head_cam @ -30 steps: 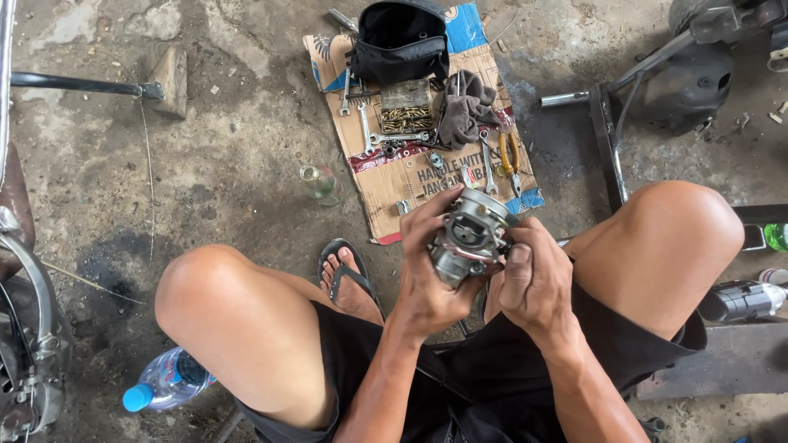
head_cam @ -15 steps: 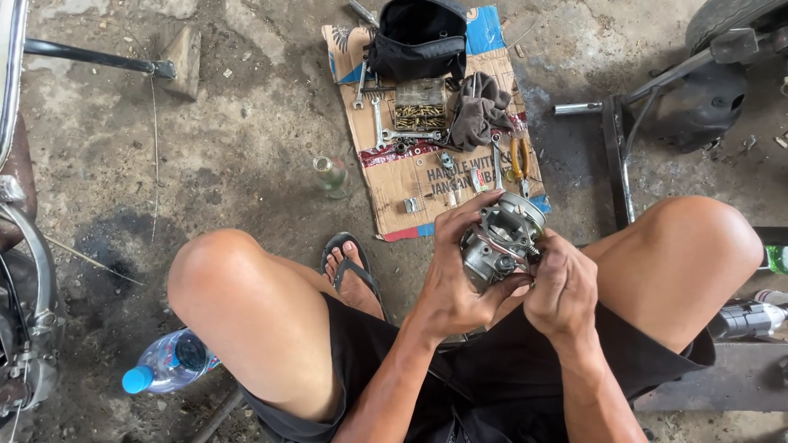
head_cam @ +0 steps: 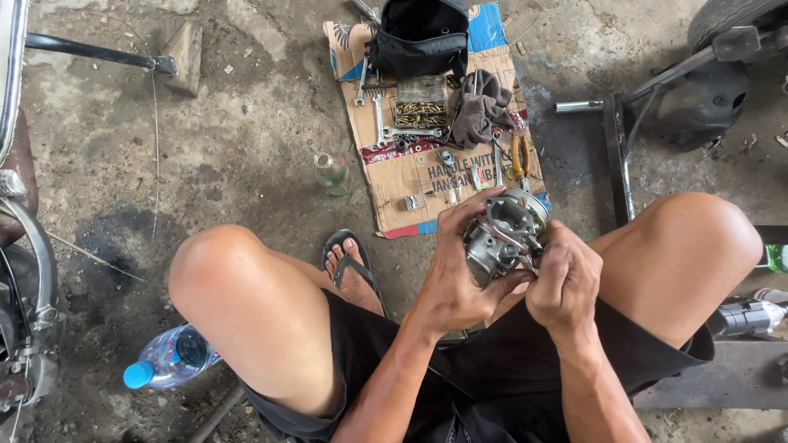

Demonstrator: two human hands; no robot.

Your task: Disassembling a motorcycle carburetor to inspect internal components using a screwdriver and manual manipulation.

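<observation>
Concrete floor (head_cam: 246, 156): grey, stained and cracked; everything listed is carried on it.

Motorcycle frame parts: a tubular stand (head_cam: 617, 156) is seen at upper right beside a dark engine cover (head_cam: 698, 107); a wheel rim (head_cam: 33, 279) is cut off at the left edge.

Cardboard sheet (head_cam: 394, 184): laid flat ahead of the knees as a mat. On it are set a black bag (head_cam: 420, 41) at the far end, a dark rag (head_cam: 480, 107), a small box of brass-coloured parts (head_cam: 421, 111), several spanners (head_cam: 377, 115), yellow-handled pliers (head_cam: 519, 156) and loose small fittings.

Plastic water bottle (head_cam: 168, 361): blue cap, laid on its side beside the left thigh.

Glass bottle (head_cam: 332, 174): small, clear, stood just left of the cardboard.

Carburettor (head_cam: 502, 234): grey metal body with an open square chamber turned upward, held in the air between the knees, over the near right corner of the cardboard.

Left hand (head_cam: 455, 271): fingers are closed around the carburettor's left side and underside.

Right hand (head_cam: 565, 283): fingers are curled and pressed against the carburettor's right side, near a small spring; whether a tool is pinched in them cannot be told.

Sandalled foot (head_cam: 353, 267): rested on the floor between the thighs.
</observation>
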